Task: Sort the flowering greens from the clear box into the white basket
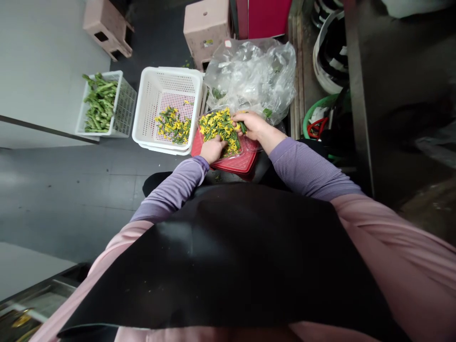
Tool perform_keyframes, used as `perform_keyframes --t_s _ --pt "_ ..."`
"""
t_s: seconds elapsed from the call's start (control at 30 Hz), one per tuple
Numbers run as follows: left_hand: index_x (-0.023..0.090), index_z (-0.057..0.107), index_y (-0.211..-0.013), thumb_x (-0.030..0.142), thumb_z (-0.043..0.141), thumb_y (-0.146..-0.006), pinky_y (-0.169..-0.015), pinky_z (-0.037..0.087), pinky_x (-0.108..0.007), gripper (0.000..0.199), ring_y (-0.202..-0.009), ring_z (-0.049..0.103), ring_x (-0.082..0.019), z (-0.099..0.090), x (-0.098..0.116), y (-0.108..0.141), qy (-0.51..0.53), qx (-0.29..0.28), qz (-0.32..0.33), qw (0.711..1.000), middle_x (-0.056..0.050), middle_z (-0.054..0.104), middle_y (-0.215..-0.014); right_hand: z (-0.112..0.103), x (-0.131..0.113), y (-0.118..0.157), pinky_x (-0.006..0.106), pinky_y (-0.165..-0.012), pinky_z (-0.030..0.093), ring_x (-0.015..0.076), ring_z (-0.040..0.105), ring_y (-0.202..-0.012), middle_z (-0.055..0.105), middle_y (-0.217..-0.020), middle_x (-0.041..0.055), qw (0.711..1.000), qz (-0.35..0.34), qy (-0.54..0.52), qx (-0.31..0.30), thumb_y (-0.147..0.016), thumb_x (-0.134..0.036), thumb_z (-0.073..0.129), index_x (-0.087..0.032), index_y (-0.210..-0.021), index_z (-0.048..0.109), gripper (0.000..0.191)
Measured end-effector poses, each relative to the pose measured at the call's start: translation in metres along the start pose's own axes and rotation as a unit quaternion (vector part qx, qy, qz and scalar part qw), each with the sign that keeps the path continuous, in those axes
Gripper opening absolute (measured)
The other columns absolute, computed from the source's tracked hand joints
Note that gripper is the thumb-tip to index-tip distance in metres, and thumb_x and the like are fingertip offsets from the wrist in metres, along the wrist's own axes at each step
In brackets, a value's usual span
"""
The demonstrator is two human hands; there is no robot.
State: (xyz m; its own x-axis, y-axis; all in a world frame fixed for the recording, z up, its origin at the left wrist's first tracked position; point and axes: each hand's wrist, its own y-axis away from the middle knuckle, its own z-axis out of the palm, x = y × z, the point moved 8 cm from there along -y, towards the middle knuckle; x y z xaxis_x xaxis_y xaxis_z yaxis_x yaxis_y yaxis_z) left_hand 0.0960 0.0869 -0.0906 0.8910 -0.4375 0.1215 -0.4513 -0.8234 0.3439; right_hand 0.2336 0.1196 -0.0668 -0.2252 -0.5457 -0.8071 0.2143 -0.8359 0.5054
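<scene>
A pile of small green vegetable pieces with yellow flowers (pixel 218 124) lies on clear plastic over a red plastic lid or tray (pixel 238 164). At the pile's right edge my right hand (pixel 251 124) is closed around a few of these green pieces, whose dark ends show below the fingers. My left hand (pixel 213 150) rests against the near left side of the pile with its fingers bent; what they hold, if anything, is hidden. To the left, a white perforated basket (pixel 149 83) contains more of the yellow-flowered pieces.
A smaller white basket (pixel 124 107) of green stalks stands at the far left. Crumpled clear plastic bags (pixel 245 71) lie beyond the pile. Pinkish stools (pixel 204 26) are at the back. On the right are a green-rimmed tub (pixel 307 116) and a metal table edge (pixel 360 99).
</scene>
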Motion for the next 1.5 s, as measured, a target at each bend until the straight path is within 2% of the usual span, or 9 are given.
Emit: perform_keyframes --t_s 0.07,0.17,0.27,0.4,0.63,0.83,1.13,1.37,1.5 --pt "0.018 0.075 -0.111 0.016 0.052 -0.092 -0.079 0.048 -0.030 0.030 -0.096 0.068 -0.023 -0.001 0.000 -0.005 0.014 0.003 0.005 1.000 -0.013 0.066 -0.112 -0.002 0.005 -0.003 0.019 -0.043 0.026 0.0068 0.034 -0.048 0.046 -0.059 -0.0043 1.000 0.008 0.003 0.006 -0.081 -0.010 0.068 -0.019 -0.079 0.048 0.021" --pt "0.014 0.075 -0.097 0.016 0.059 -0.087 -0.080 0.049 -0.028 0.019 -0.091 0.067 -0.019 -0.014 -0.012 -0.011 0.161 0.072 -0.027 0.984 -0.010 0.070 -0.103 -0.006 0.010 -0.008 0.019 -0.043 0.026 0.0068 0.035 -0.048 0.044 -0.057 -0.0056 0.999 0.002 0.041 0.018 -0.076 -0.007 0.075 -0.019 -0.080 0.050 0.028" --pt "0.012 0.071 -0.087 0.015 0.064 -0.082 -0.066 0.047 -0.024 0.009 -0.068 0.060 -0.013 -0.024 -0.032 -0.008 0.386 0.123 -0.108 0.908 -0.004 0.069 -0.078 -0.003 0.013 -0.010 0.018 -0.042 0.025 0.0058 0.036 -0.048 0.048 -0.058 -0.0058 0.996 -0.016 0.091 0.004 -0.073 -0.004 0.078 -0.017 -0.081 0.054 0.029" --pt "0.013 0.065 -0.081 0.017 0.070 -0.079 -0.047 0.037 -0.020 0.007 -0.047 0.047 -0.007 -0.028 -0.032 0.000 0.566 0.103 -0.171 0.800 0.003 0.059 -0.061 0.015 0.020 -0.003 0.018 -0.041 0.027 0.0049 0.038 -0.046 0.054 -0.059 -0.0053 0.988 -0.020 0.135 -0.065 -0.072 -0.004 0.081 -0.016 -0.081 0.058 0.027" --pt "0.014 0.061 -0.081 0.029 0.069 -0.090 -0.041 0.035 -0.018 0.020 -0.041 0.043 -0.004 -0.030 -0.012 0.010 0.646 0.097 -0.194 0.732 0.004 0.059 -0.060 0.026 0.027 0.005 0.019 -0.042 0.030 0.0066 0.042 -0.048 0.059 -0.061 -0.0038 0.987 0.015 0.122 -0.103 -0.076 -0.009 0.081 -0.016 -0.084 0.062 0.022" --pt "0.012 0.063 -0.077 0.028 0.070 -0.088 -0.039 0.032 -0.019 0.021 -0.040 0.044 -0.004 -0.016 0.004 0.023 0.663 -0.020 -0.158 0.731 0.000 0.066 -0.066 0.022 0.028 0.001 0.019 -0.041 0.027 0.0089 0.044 -0.049 0.058 -0.058 -0.0015 0.991 0.016 0.100 -0.091 -0.083 -0.006 0.073 -0.016 -0.074 0.058 0.020" --pt "0.015 0.059 -0.069 0.021 0.069 -0.077 -0.041 0.025 -0.018 0.015 -0.040 0.037 -0.003 -0.038 -0.006 0.020 0.619 0.077 -0.134 0.770 0.004 0.054 -0.054 0.034 0.018 0.020 0.017 -0.044 0.027 0.0060 0.038 -0.047 0.051 -0.056 -0.0042 0.993 0.057 0.000 -0.100 -0.083 -0.007 0.075 -0.017 -0.074 0.051 0.027" --pt "0.017 0.052 -0.062 0.023 0.061 -0.078 -0.041 0.019 -0.019 0.019 -0.039 0.027 -0.003 -0.042 -0.006 0.015 0.618 0.061 -0.113 0.775 0.006 0.040 -0.049 0.039 0.019 0.024 0.015 -0.040 0.027 0.0040 0.037 -0.045 0.051 -0.060 -0.0029 0.981 0.098 -0.063 -0.152 -0.087 -0.006 0.070 -0.016 -0.076 0.050 0.025" --pt "0.019 0.052 -0.067 0.028 0.060 -0.083 -0.044 0.025 -0.021 0.020 -0.040 0.028 -0.004 -0.038 -0.003 0.012 0.601 0.050 -0.113 0.790 0.007 0.038 -0.051 0.032 0.021 0.014 0.014 -0.040 0.028 0.0041 0.038 -0.046 0.051 -0.058 -0.0034 0.987 0.084 -0.063 -0.120 -0.087 -0.004 0.069 -0.016 -0.074 0.049 0.027"
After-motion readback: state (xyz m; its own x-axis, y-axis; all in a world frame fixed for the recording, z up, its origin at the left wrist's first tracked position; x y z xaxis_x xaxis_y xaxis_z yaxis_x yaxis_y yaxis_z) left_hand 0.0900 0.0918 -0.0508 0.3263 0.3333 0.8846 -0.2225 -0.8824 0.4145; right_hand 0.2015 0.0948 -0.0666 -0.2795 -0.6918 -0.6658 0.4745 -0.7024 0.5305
